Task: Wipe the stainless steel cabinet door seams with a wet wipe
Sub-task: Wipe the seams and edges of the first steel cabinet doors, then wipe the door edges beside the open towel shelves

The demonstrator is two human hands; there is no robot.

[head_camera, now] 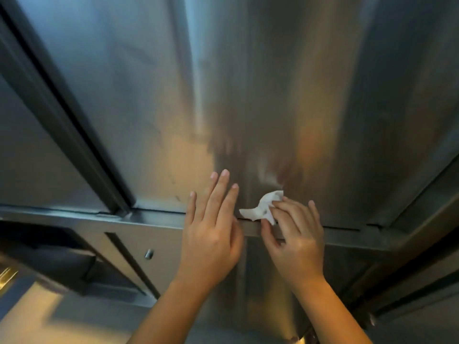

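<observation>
Steel door (248, 95), one wipe (260, 209): right hand (298, 239) grip pinches it; left hand (211, 234) flat.

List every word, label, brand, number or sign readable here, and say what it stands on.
None can be read: no text shows on the stainless steel cabinet door, the wet wipe pinched by the right hand, or the lower panel with its small knob.

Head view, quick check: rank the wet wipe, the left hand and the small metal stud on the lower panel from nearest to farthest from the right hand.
1. wet wipe: pinched by the right hand itself, at the horizontal seam.
2. left hand: just to the left, laid flat across the same seam.
3. small metal stud: farther left, on the lower panel.
</observation>
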